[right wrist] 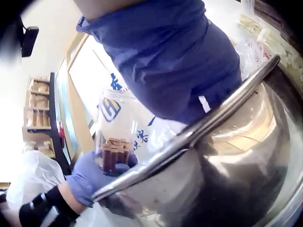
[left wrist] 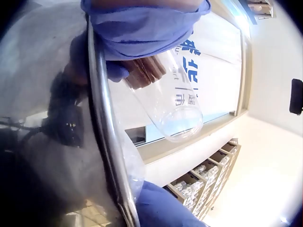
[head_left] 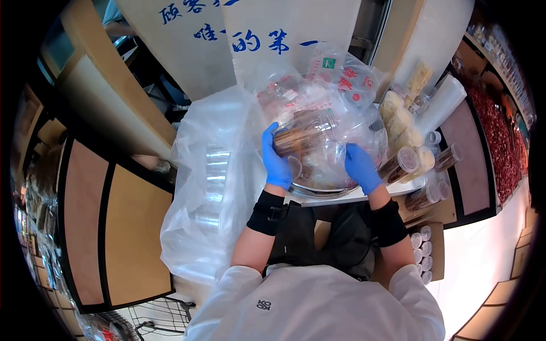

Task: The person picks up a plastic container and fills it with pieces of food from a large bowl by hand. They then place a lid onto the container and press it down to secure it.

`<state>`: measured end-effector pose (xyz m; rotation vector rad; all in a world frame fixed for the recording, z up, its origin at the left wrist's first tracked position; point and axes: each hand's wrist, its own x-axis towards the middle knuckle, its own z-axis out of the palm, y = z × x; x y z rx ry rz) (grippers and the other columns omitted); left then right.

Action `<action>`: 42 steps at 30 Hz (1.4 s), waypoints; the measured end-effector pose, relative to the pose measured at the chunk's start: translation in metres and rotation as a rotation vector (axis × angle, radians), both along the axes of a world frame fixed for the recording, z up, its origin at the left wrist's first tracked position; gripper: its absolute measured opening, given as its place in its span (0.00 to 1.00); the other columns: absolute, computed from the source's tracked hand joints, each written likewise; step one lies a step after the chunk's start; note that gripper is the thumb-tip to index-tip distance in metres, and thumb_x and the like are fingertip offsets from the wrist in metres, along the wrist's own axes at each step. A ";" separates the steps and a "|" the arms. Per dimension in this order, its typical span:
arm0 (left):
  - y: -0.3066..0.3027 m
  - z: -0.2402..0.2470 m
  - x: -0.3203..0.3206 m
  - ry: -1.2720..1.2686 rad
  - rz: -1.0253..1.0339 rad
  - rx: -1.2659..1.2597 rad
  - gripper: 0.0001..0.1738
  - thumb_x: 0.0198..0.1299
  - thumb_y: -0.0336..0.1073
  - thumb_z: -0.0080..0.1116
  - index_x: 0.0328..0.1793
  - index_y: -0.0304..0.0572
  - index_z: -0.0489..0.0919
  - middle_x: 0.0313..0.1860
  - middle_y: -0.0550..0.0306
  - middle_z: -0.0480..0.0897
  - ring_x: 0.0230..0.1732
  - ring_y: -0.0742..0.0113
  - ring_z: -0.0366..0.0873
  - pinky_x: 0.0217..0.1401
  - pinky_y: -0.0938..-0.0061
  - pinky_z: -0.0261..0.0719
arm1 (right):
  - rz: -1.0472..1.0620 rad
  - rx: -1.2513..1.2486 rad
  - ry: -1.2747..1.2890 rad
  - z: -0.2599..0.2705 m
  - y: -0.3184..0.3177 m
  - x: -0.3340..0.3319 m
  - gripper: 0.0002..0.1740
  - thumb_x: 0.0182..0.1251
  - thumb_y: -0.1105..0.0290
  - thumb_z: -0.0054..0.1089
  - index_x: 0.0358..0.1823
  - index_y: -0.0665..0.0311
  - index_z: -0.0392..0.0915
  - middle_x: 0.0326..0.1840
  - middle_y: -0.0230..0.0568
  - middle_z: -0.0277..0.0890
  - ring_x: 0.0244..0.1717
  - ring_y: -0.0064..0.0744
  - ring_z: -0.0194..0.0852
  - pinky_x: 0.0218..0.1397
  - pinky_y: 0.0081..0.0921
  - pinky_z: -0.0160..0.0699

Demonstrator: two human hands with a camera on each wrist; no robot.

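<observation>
Blue brush-style Chinese writing stands on two pale panels. In the head view the left panel reads "顾客", followed by a cut-off character, with "唯" beneath; the right panel reads "的第一". The left wrist view shows more blue characters, "市" among them. In the right wrist view "客" can be read, and a blue-and-yellow logo with an "H" shows behind the clear jar. A bag bears red characters and a green square, unreadable; the shirt has small dark lettering, unclear.

Brown sticks, blue gloves (black wristbands).
</observation>
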<state>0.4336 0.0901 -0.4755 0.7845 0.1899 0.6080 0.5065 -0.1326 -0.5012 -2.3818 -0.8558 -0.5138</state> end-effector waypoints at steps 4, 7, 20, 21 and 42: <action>-0.004 0.011 -0.005 -0.029 -0.006 -0.074 0.20 0.68 0.45 0.42 0.59 0.48 0.77 0.50 0.58 0.80 0.51 0.66 0.77 0.50 0.72 0.77 | 0.540 -0.128 0.217 -0.007 0.022 0.008 0.12 0.65 0.73 0.49 0.46 0.63 0.79 0.42 0.48 0.80 0.41 0.48 0.79 0.46 0.36 0.77; -0.003 0.007 -0.003 0.002 0.013 -0.030 0.20 0.68 0.45 0.43 0.60 0.47 0.76 0.50 0.58 0.80 0.51 0.66 0.77 0.50 0.72 0.76 | 0.631 -0.079 0.323 -0.009 0.041 0.005 0.11 0.65 0.68 0.52 0.44 0.66 0.78 0.42 0.47 0.80 0.42 0.47 0.78 0.48 0.36 0.76; 0.000 0.006 -0.003 0.020 -0.069 -0.042 0.22 0.69 0.49 0.41 0.60 0.46 0.76 0.54 0.58 0.77 0.56 0.64 0.74 0.58 0.66 0.72 | 0.409 -0.565 0.185 -0.015 0.065 -0.006 0.22 0.63 0.47 0.53 0.43 0.58 0.79 0.41 0.42 0.82 0.44 0.44 0.80 0.46 0.41 0.78; -0.002 0.005 -0.002 0.015 -0.048 -0.019 0.23 0.69 0.50 0.41 0.60 0.46 0.75 0.54 0.58 0.77 0.56 0.64 0.74 0.57 0.67 0.73 | 0.446 -0.578 0.131 -0.016 0.068 -0.006 0.20 0.63 0.49 0.53 0.41 0.58 0.80 0.40 0.42 0.82 0.43 0.43 0.81 0.44 0.41 0.78; -0.005 0.012 -0.006 0.047 -0.002 -0.001 0.21 0.68 0.48 0.43 0.59 0.46 0.75 0.54 0.56 0.77 0.56 0.62 0.75 0.56 0.67 0.74 | 0.244 0.052 0.478 0.014 0.007 -0.012 0.12 0.54 0.71 0.65 0.41 0.64 0.82 0.34 0.50 0.81 0.34 0.40 0.82 0.41 0.31 0.79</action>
